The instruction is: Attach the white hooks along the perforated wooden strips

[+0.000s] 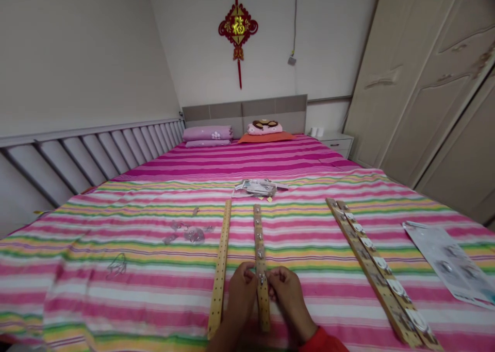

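Two long wooden strips with rows of holes lie side by side on the striped bedspread [135, 290]. The left strip [220, 269] is bare. The middle strip [260, 249] carries several small shiny metal pieces. My left hand [240, 295] and my right hand [286, 295] are both curled at the sides of the middle strip near its close end. Their fingertips pinch a small metal piece [262, 278] on it.
Two more wooden strips [371, 264] with round clear pieces lie to the right, and a plastic sheet [448, 262] beyond them. Small clear packets [189, 233] lie left, a heap of packets [259, 187] ahead. Pillows, a nightstand and a wardrobe stand further off.
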Action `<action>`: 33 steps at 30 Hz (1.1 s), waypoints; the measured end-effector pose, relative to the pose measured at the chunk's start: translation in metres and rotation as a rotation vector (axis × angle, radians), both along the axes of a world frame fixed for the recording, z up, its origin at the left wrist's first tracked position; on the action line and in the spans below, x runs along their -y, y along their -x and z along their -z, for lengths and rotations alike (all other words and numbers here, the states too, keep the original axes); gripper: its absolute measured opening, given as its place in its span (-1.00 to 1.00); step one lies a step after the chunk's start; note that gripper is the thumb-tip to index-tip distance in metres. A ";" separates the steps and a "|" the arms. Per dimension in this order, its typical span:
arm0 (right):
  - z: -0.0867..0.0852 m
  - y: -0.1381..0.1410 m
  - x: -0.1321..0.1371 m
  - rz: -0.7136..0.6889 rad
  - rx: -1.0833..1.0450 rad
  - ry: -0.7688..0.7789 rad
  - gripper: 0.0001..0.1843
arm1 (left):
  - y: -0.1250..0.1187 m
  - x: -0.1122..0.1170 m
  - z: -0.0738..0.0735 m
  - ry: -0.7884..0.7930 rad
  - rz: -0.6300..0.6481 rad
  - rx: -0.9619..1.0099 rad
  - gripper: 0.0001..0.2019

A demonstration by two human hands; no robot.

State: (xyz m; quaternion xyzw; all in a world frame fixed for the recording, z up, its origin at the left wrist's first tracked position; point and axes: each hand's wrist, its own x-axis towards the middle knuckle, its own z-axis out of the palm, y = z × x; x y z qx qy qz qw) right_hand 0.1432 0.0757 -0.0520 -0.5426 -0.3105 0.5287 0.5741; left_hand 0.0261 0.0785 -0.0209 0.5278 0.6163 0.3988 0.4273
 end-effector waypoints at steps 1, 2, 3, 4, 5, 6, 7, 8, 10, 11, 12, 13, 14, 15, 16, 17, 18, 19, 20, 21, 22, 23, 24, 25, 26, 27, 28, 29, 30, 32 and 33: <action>0.000 0.000 0.000 0.000 0.005 -0.002 -0.74 | 0.000 0.000 0.000 -0.004 -0.006 -0.001 -0.77; 0.001 0.000 0.000 0.000 0.008 -0.004 -0.74 | 0.001 0.001 0.001 -0.011 -0.009 -0.003 -0.75; 0.001 0.000 0.000 0.000 0.012 -0.005 -0.73 | 0.001 0.001 0.002 -0.020 -0.005 -0.006 -0.74; 0.001 0.001 0.000 -0.001 0.014 -0.006 -0.73 | 0.001 0.001 0.003 -0.034 0.008 -0.010 -0.74; 0.000 0.001 0.000 -0.002 0.018 -0.006 -0.73 | 0.002 0.001 0.004 -0.051 0.024 -0.014 -0.74; 0.000 0.001 0.000 -0.004 0.021 -0.006 -0.73 | 0.002 0.001 0.005 -0.066 0.043 -0.019 -0.74; 0.000 0.001 0.000 -0.007 0.025 -0.008 -0.73 | 0.003 0.001 0.006 -0.076 0.060 -0.023 -0.73; 0.000 0.000 0.000 -0.010 0.030 -0.010 -0.73 | 0.003 0.001 0.007 -0.075 0.072 -0.029 -0.72; 0.000 0.000 0.000 -0.018 0.046 -0.008 -0.72 | 0.004 0.001 0.008 -0.062 0.091 -0.038 -0.70; 0.000 0.000 0.001 -0.022 0.055 -0.007 -0.72 | 0.004 0.002 0.008 -0.054 0.098 -0.038 -0.69; -0.001 -0.001 0.001 -0.028 0.064 -0.006 -0.71 | 0.004 0.002 0.009 -0.049 0.099 -0.036 -0.69; -0.001 -0.001 0.001 -0.034 0.073 -0.006 -0.70 | 0.004 0.003 0.010 -0.046 0.095 -0.031 -0.68; -0.001 -0.001 0.001 -0.042 0.082 -0.007 -0.69 | 0.004 0.004 0.011 -0.046 0.094 -0.023 -0.68; -0.001 -0.001 0.001 -0.048 0.089 -0.009 -0.68 | 0.003 0.005 0.012 -0.047 0.098 -0.015 -0.67; 0.000 -0.002 0.001 -0.055 0.093 -0.011 -0.66 | 0.003 0.006 0.013 -0.047 0.105 -0.009 -0.66; 0.001 -0.002 0.002 -0.062 0.093 -0.012 -0.65 | 0.003 0.008 0.014 -0.046 0.116 -0.005 -0.65; 0.002 -0.003 0.002 -0.067 0.088 -0.013 -0.63 | 0.003 0.009 0.014 -0.046 0.130 -0.003 -0.64; 0.003 -0.003 0.002 -0.072 0.079 -0.013 -0.60 | 0.003 0.010 0.014 -0.047 0.147 -0.001 -0.64; 0.005 -0.004 0.003 -0.078 0.068 -0.013 -0.57 | 0.004 0.011 0.012 -0.048 0.164 0.001 -0.64; 0.006 -0.005 0.003 -0.083 0.057 -0.013 -0.55 | 0.006 0.010 0.010 -0.048 0.180 0.002 -0.65; 0.007 -0.007 0.004 -0.087 0.048 -0.014 -0.53 | 0.010 0.009 0.007 -0.055 0.194 0.002 -0.66; 0.008 -0.008 0.005 -0.088 0.040 -0.016 -0.51 | 0.015 0.005 0.003 -0.068 0.200 0.000 -0.69; 0.008 -0.009 0.006 -0.088 0.032 -0.018 -0.50 | 0.023 0.000 -0.002 -0.089 0.194 -0.001 -0.71; 0.008 -0.010 0.007 -0.090 0.023 -0.023 -0.50 | 0.032 -0.008 -0.007 -0.114 0.173 -0.008 -0.74; 0.008 -0.011 0.008 -0.091 0.014 -0.028 -0.50 | 0.043 -0.017 -0.013 -0.147 0.137 -0.017 -0.76; 0.007 -0.011 0.010 -0.089 0.007 -0.035 -0.50 | 0.055 -0.028 -0.019 -0.178 0.094 -0.033 -0.77; 0.007 -0.012 0.010 -0.088 0.001 -0.040 -0.50 | 0.068 -0.040 -0.025 -0.197 0.041 -0.082 -0.79; 0.007 -0.011 0.011 -0.086 -0.002 -0.043 -0.50 | 0.080 -0.053 -0.030 -0.229 -0.013 -0.158 -0.82; 0.007 -0.011 0.011 -0.083 -0.003 -0.045 -0.50 | 0.092 -0.066 -0.035 -0.257 -0.058 -0.242 -0.82; 0.008 -0.010 0.011 -0.083 -0.002 -0.039 -0.51 | 0.112 -0.089 -0.041 -0.292 -0.118 -0.439 -0.80; 0.009 -0.010 0.011 -0.082 0.000 -0.035 -0.51 | 0.118 -0.099 -0.043 -0.295 -0.127 -0.550 -0.79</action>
